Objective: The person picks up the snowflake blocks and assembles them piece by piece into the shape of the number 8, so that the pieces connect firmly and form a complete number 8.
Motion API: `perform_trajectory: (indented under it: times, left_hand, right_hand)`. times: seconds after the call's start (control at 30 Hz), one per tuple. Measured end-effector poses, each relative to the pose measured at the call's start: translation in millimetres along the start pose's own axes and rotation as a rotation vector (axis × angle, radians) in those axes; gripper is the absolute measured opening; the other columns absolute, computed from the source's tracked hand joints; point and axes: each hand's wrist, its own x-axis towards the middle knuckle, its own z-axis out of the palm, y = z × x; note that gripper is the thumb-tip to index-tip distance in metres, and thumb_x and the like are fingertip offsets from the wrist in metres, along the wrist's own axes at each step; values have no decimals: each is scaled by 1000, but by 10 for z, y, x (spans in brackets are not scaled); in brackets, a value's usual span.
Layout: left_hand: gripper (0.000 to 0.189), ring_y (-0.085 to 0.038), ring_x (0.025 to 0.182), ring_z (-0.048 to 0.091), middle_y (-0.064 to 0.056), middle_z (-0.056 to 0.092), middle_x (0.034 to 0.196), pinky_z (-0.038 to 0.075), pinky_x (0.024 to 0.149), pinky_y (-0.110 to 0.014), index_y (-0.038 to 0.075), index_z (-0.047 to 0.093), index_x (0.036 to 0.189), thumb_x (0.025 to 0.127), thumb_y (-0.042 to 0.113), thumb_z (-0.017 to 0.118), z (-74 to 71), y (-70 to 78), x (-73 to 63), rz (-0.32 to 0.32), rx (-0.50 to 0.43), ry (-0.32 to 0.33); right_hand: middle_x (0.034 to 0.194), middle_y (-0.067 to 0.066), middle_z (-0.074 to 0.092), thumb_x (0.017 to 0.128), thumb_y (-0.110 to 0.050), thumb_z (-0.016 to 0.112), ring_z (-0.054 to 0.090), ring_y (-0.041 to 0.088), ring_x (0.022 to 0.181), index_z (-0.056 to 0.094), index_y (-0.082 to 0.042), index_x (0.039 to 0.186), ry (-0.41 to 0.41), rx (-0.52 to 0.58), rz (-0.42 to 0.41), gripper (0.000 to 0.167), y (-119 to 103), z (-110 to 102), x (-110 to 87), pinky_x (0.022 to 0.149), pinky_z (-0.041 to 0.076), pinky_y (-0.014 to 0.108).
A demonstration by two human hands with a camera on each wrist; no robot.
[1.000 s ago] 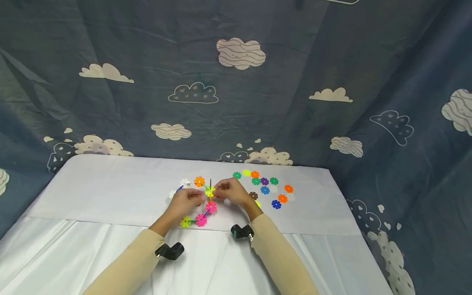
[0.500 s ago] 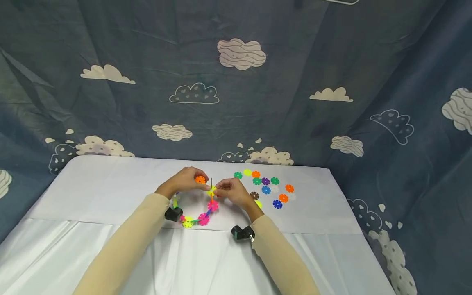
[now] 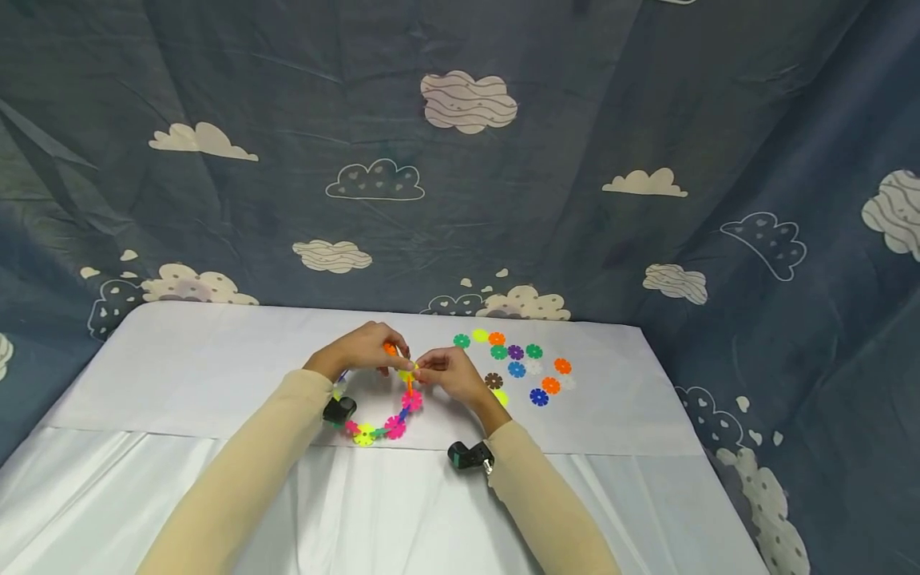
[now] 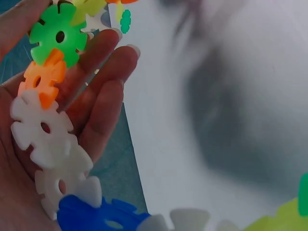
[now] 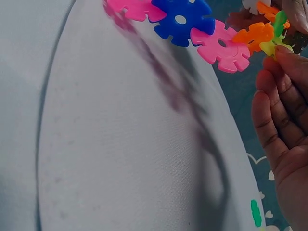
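A loop of interlocking plastic snowflake discs hangs between the two hands, with a pink disc [image 3: 412, 400] on its right side. My left hand [image 3: 362, 349] reaches over the back of the loop, its fingertips meeting the right hand's. In the left wrist view a green disc [image 4: 60, 36] lies between thumb and fingers, and an orange disc [image 4: 45, 77] and a white disc [image 4: 41, 127] run along the palm. My right hand [image 3: 453, 375] pinches a yellow disc [image 5: 275, 47] between thumb and forefinger. The exact join between the fingertips is partly hidden.
Several loose discs lie on the white cloth to the right, among them a brown disc [image 3: 493, 380], a purple disc [image 3: 515, 352] and a dark blue disc [image 3: 539, 397]. A dark cloud-printed curtain [image 3: 503, 239] hangs behind the table.
My left hand has moved from the left of the yellow disc up to the loop's back, then closer to the right hand. An upright dark disc there is now covered. The right hand stays nearly still.
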Motion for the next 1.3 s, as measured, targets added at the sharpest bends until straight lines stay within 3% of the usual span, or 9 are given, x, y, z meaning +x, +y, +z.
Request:
perform_trajectory:
  times: [0.2, 0.33, 0.47, 0.57, 0.7, 0.83, 1.13, 1.3]
  left_hand:
    - [32, -26, 58, 67, -1, 69, 85, 54, 63, -28, 10, 70, 100, 84, 37, 74, 20, 16, -2, -50, -35, -10]
    - [30, -20, 51, 60, 0, 68, 84, 54, 59, -28, 11, 70, 98, 84, 37, 74, 26, 29, -34, -55, -32, -7]
    - [26, -16, 47, 52, 1, 68, 81, 51, 55, -28, 12, 70, 95, 84, 36, 73, 17, 61, -77, -40, -27, 3]
    - [25, -15, 49, 50, 2, 67, 79, 49, 53, -27, 13, 70, 94, 84, 35, 74, 11, 76, -98, -27, -16, 14]
    - [25, -16, 57, 53, 1, 68, 80, 49, 51, -27, 12, 71, 94, 83, 34, 75, 10, 102, -111, -24, -23, 12]
    - [26, -17, 65, 56, 1, 68, 83, 51, 53, -27, 13, 71, 95, 83, 35, 75, 11, 124, -118, -16, -17, 0]
    - [25, -15, 62, 54, 3, 67, 82, 52, 54, -28, 12, 71, 95, 82, 34, 76, -17, 181, -155, -18, 3, 18]
    - [26, -15, 63, 55, 2, 67, 83, 52, 54, -28, 12, 71, 94, 82, 34, 76, -24, 198, -141, -7, 4, 9]
  right_hand:
    - [84, 16, 70, 87, 5, 65, 64, 10, 70, 65, 15, 97, 18, 40, 0, 14, 241, -1, 74, 71, 58, 32]
    - [91, 16, 70, 89, -2, 67, 67, 19, 77, 66, 13, 102, 30, 30, 0, 20, 313, -92, 70, 75, 58, 37]
    - [92, 10, 70, 86, -9, 72, 63, 18, 77, 70, 4, 100, 231, -112, 67, 19, 415, -345, 41, 69, 55, 27]
    - [86, 4, 67, 84, -13, 76, 56, 15, 74, 73, -3, 95, 350, -291, 192, 15, 473, -550, -2, 64, 49, 24]
    - [89, 5, 64, 83, -19, 77, 54, 20, 79, 72, -7, 99, 298, -456, 350, 21, 488, -738, -77, 70, 48, 28]
    - [92, 5, 63, 80, -21, 81, 54, 21, 82, 71, -6, 100, 232, -552, 436, 27, 491, -858, -176, 74, 49, 31]
    - [83, 3, 64, 77, -11, 81, 53, 19, 77, 65, -5, 84, 179, -648, 394, 18, 529, -901, -262, 73, 47, 33]
    - [84, 3, 63, 78, -10, 80, 53, 19, 78, 66, -5, 90, 194, -671, 428, 19, 518, -883, -261, 72, 48, 31]
